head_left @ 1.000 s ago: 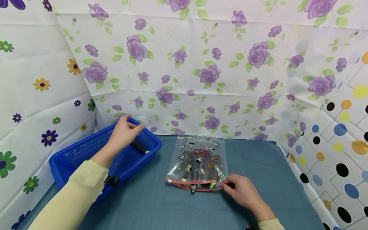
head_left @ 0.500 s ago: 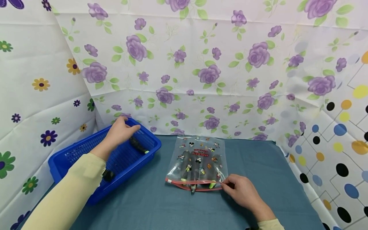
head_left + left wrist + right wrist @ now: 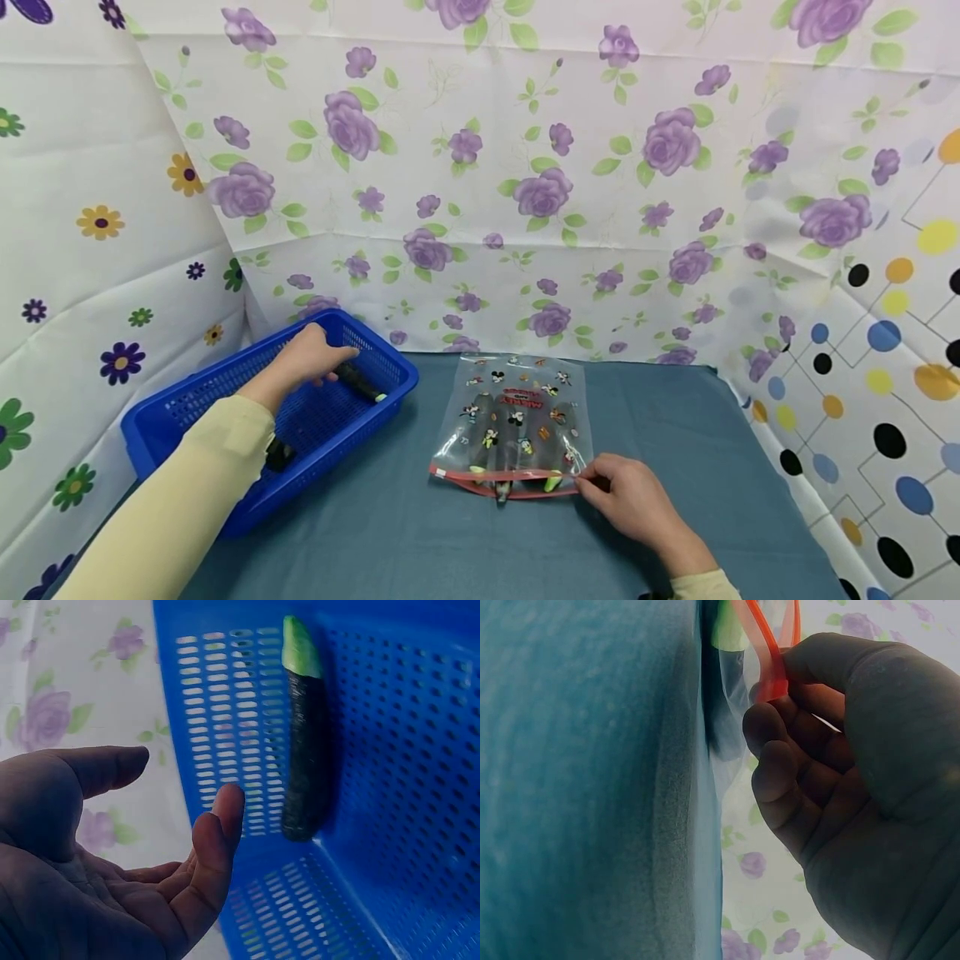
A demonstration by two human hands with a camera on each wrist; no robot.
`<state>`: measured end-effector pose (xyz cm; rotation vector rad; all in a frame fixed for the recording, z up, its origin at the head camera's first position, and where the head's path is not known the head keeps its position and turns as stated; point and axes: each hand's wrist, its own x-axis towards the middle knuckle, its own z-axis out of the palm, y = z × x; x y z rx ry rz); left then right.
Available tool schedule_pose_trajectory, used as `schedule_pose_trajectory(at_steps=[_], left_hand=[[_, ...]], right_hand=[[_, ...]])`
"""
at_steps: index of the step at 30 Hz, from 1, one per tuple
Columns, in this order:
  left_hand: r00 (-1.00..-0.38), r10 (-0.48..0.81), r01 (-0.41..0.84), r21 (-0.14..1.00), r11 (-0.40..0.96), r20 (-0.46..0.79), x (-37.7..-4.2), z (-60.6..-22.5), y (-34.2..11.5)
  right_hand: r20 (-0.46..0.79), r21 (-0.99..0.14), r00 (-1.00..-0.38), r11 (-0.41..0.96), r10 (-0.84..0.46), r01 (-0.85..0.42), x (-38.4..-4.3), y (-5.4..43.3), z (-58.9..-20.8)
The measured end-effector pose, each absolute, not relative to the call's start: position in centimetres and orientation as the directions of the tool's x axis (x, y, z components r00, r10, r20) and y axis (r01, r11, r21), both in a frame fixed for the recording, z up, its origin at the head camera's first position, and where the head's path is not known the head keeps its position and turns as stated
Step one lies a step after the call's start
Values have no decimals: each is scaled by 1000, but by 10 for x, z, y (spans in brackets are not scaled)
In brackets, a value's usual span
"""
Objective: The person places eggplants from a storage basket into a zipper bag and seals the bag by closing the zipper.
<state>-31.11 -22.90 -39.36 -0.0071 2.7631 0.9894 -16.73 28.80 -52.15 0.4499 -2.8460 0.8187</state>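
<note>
In the head view my left hand [image 3: 306, 357] is inside the blue basket [image 3: 217, 367], close above a dark green cucumber [image 3: 358, 382] with a pale green end. The left wrist view shows the thumb and fingers spread apart, with nothing between them, and the cucumber [image 3: 307, 750] lying along the basket wall. My right hand [image 3: 637, 500] pinches the right corner of a clear zip bag [image 3: 465, 425] by its red zip edge. Dark cucumbers lie inside the bag, their ends showing at the mouth, which gapes toward me. Thumb and finger grip the red strip [image 3: 771, 682] in the right wrist view.
A blue-green cloth [image 3: 645, 417] covers the table. A floral sheet [image 3: 495, 192] hangs at the back, and patterned sheets stand at the left and right. The basket rests at the left, its long side angled.
My left hand has dropped lower into the basket, nearer the cucumber. The right hand keeps its pinch on the bag, which stays in place.
</note>
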Motion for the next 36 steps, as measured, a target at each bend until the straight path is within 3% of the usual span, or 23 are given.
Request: schedule_pose_trajectory(at_steps=[14, 24, 32, 36], left_hand=[[-930, 148, -103, 625, 774, -337, -328, -429, -238], [-912, 100, -179, 605, 776, -398, -325, -430, -225], [-896, 133, -153, 576, 803, -424, -369, -493, -248], [-892, 143, -146, 572, 807, -429, -361, -487, -241]], right_hand=[[217, -507, -945, 798, -247, -325, -166, 289, -518], [223, -499, -942, 801, -250, -331, -167, 289, -521], [224, -501, -940, 797, -257, -337, -168, 290, -521], [233, -501, -937, 794, -260, -345, -168, 291, -521]])
